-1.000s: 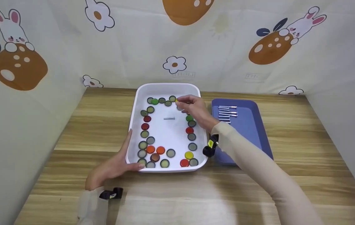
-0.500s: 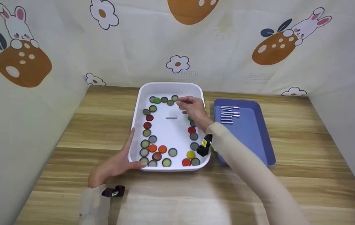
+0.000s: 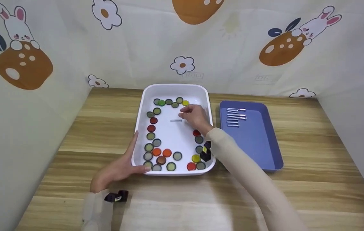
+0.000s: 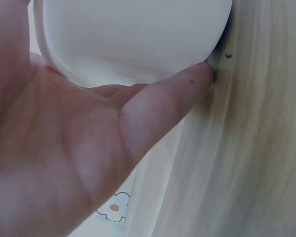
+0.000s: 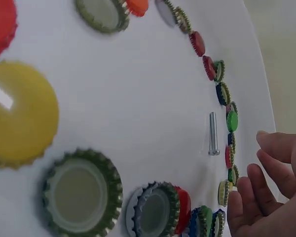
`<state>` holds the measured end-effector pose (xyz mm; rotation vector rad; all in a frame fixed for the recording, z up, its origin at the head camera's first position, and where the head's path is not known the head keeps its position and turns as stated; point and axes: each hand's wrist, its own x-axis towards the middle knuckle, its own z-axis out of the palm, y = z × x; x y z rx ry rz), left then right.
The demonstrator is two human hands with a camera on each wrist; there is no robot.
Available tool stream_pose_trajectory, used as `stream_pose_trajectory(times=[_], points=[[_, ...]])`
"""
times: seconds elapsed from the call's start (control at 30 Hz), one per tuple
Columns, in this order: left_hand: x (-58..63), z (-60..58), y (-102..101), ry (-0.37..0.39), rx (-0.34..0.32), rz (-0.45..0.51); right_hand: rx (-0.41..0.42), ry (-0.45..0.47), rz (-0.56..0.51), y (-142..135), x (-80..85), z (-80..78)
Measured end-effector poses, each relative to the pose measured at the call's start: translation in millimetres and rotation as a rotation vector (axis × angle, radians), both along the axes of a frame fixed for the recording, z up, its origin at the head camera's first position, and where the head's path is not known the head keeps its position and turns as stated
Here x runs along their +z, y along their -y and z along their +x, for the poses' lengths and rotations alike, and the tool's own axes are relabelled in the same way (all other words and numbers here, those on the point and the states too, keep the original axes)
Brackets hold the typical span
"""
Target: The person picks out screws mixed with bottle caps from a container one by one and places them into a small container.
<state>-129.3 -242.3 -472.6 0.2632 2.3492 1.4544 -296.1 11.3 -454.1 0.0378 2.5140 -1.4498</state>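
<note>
The white tray holds bottle caps in red, green, yellow, orange and grey, spread mostly along its walls. One silver bolt lies flat near the middle of its floor. My left hand rests against the tray's near left corner, its thumb at the front rim and straight fingers along the outer wall. Over the tray's right half is my right hand, fingertips just right of the bolt and apart from it. In the right wrist view the loosely bent fingers hold nothing. A yellow bottle cap lies beyond that hand.
A blue tray stands to the right of the white one, with several bolts lined up at its upper left. Both are on a wood-grain table, with a patterned cloth behind.
My right hand has let go of the yellow bottle cap at the far row, then come back nearer, toward the bolt. My left hand stays at the tray's corner.
</note>
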Motion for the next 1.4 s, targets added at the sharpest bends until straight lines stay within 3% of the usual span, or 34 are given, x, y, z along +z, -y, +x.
stream_pose_trajectory(times=[0.37, 0.63, 0.97, 1.4], points=[[0.3, 0.5, -1.2, 0.017, 0.014, 0.0, 0.107, -0.137, 0.106, 7.6, -2.1, -0.7], [-0.1, -0.3, -1.2, 0.02, 0.023, -0.008, 0.2, -0.195, 0.271, 10.1, -6.4, 0.2], [-0.1, -2.1, -1.5, 0.03, 0.028, -0.009, 0.27, -0.208, 0.374, 8.5, -9.5, 4.5], [0.1, 0.3, -0.2, 0.016, 0.022, -0.02, 0.337, -0.201, 0.418, 8.1, -9.6, 4.0]])
